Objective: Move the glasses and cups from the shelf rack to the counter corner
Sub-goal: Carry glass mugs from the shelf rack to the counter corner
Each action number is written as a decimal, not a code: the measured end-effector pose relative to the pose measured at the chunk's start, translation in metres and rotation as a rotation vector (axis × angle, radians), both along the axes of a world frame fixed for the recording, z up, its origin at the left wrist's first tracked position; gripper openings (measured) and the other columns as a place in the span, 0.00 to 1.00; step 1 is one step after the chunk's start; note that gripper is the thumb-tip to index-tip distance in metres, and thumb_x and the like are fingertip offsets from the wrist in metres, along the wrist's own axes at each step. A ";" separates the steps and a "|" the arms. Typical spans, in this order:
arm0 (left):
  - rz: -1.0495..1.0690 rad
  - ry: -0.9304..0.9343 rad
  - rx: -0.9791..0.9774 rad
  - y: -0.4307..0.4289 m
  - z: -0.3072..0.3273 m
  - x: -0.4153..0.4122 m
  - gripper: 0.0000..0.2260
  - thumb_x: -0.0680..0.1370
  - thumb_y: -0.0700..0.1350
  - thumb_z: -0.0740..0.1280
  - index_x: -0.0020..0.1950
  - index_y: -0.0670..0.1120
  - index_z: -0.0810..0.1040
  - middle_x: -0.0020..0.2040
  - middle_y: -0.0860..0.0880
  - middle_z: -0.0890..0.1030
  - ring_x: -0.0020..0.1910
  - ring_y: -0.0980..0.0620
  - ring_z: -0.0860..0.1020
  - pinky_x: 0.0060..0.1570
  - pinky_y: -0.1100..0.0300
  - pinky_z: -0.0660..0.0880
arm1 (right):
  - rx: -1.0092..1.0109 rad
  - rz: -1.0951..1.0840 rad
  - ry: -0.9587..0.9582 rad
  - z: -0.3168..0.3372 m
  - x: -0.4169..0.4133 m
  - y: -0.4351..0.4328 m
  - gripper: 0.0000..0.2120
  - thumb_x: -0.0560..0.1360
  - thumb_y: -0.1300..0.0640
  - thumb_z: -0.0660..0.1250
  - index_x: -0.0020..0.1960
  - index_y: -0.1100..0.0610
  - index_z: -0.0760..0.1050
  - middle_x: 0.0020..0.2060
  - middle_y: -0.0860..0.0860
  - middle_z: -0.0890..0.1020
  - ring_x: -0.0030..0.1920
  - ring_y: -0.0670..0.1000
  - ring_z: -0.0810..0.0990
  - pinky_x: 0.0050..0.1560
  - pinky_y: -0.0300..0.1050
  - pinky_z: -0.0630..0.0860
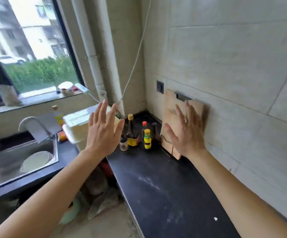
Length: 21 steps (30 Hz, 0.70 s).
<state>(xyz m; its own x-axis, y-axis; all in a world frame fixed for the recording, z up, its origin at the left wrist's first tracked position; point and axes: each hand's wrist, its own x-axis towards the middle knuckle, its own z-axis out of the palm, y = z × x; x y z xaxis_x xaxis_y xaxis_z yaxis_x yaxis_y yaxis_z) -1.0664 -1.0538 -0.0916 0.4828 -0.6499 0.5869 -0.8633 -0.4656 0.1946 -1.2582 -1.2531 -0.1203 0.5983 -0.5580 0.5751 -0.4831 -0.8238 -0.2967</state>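
Both my hands are raised in front of me with fingers spread and nothing in them. My left hand [103, 127] hovers in front of a white box, above the gap between the two counters. My right hand [184, 129] hovers in front of a wooden cutting board [172, 107] that leans on the tiled wall. The black counter [165, 186] runs back to the corner [144, 115], where several sauce bottles [132, 133] stand. No glasses, cups or shelf rack are in view.
A steel sink [10, 162] with a white plate [36, 160] and a faucet [36, 126] lies at the left under the window. A white box [77, 127] sits beside it. A wall socket [160, 86] is above the board. Bags lie on the floor between the counters.
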 end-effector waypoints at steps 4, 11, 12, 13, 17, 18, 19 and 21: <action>0.146 -0.013 -0.058 0.114 0.004 0.098 0.28 0.81 0.57 0.53 0.77 0.42 0.66 0.79 0.37 0.60 0.78 0.36 0.59 0.72 0.35 0.58 | -0.090 0.171 -0.013 0.014 0.137 0.085 0.35 0.81 0.34 0.51 0.80 0.54 0.58 0.80 0.62 0.56 0.79 0.64 0.57 0.75 0.66 0.59; 0.482 -0.032 -0.018 0.336 0.007 0.249 0.29 0.81 0.59 0.51 0.77 0.44 0.64 0.80 0.38 0.58 0.78 0.37 0.56 0.73 0.33 0.55 | -0.100 0.490 -0.032 0.012 0.366 0.278 0.36 0.80 0.35 0.54 0.80 0.56 0.60 0.80 0.62 0.57 0.78 0.65 0.59 0.74 0.65 0.58; 0.537 -0.016 -0.019 0.365 0.008 0.264 0.29 0.81 0.60 0.51 0.77 0.44 0.64 0.80 0.39 0.57 0.79 0.38 0.55 0.74 0.34 0.54 | -0.100 0.548 -0.017 0.012 0.392 0.306 0.36 0.80 0.35 0.54 0.80 0.55 0.59 0.80 0.62 0.57 0.78 0.65 0.60 0.73 0.66 0.59; 0.585 -0.010 -0.020 0.392 0.009 0.278 0.29 0.81 0.60 0.51 0.77 0.45 0.63 0.81 0.40 0.56 0.79 0.40 0.54 0.74 0.34 0.53 | -0.115 0.605 -0.012 0.012 0.416 0.332 0.36 0.80 0.35 0.54 0.80 0.55 0.60 0.80 0.62 0.58 0.77 0.65 0.60 0.73 0.66 0.59; 0.726 -0.015 -0.022 0.478 0.010 0.324 0.28 0.81 0.59 0.53 0.77 0.47 0.62 0.81 0.41 0.55 0.79 0.41 0.54 0.74 0.35 0.52 | -0.159 0.787 -0.012 0.016 0.500 0.419 0.35 0.80 0.35 0.55 0.79 0.54 0.61 0.80 0.62 0.58 0.78 0.63 0.59 0.74 0.64 0.58; 0.763 -0.009 -0.034 0.496 0.009 0.335 0.28 0.81 0.59 0.52 0.77 0.47 0.62 0.81 0.41 0.55 0.79 0.41 0.54 0.74 0.36 0.51 | -0.165 0.822 -0.017 0.015 0.519 0.437 0.35 0.80 0.35 0.55 0.80 0.54 0.61 0.80 0.62 0.58 0.78 0.63 0.59 0.74 0.63 0.57; 0.803 0.002 -0.051 0.513 0.008 0.346 0.28 0.81 0.60 0.52 0.78 0.47 0.61 0.81 0.41 0.55 0.79 0.41 0.54 0.74 0.36 0.51 | -0.168 0.858 -0.013 0.014 0.537 0.455 0.35 0.80 0.35 0.56 0.80 0.54 0.61 0.80 0.62 0.58 0.78 0.62 0.59 0.75 0.63 0.57; 0.875 0.013 -0.079 0.539 0.004 0.367 0.29 0.81 0.60 0.50 0.78 0.47 0.61 0.80 0.40 0.56 0.79 0.41 0.55 0.75 0.37 0.52 | -0.173 0.937 -0.014 0.012 0.571 0.484 0.34 0.80 0.36 0.56 0.79 0.55 0.62 0.79 0.62 0.59 0.78 0.63 0.60 0.75 0.64 0.59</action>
<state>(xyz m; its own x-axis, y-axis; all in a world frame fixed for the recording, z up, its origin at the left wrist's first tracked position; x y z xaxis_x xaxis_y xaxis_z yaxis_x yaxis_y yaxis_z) -0.6992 -0.5143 -0.0876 0.7955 -0.0007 0.6059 -0.2002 -0.9442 0.2617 -0.6872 -0.7694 -0.1086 0.7515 0.2384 0.6151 0.3982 -0.9073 -0.1349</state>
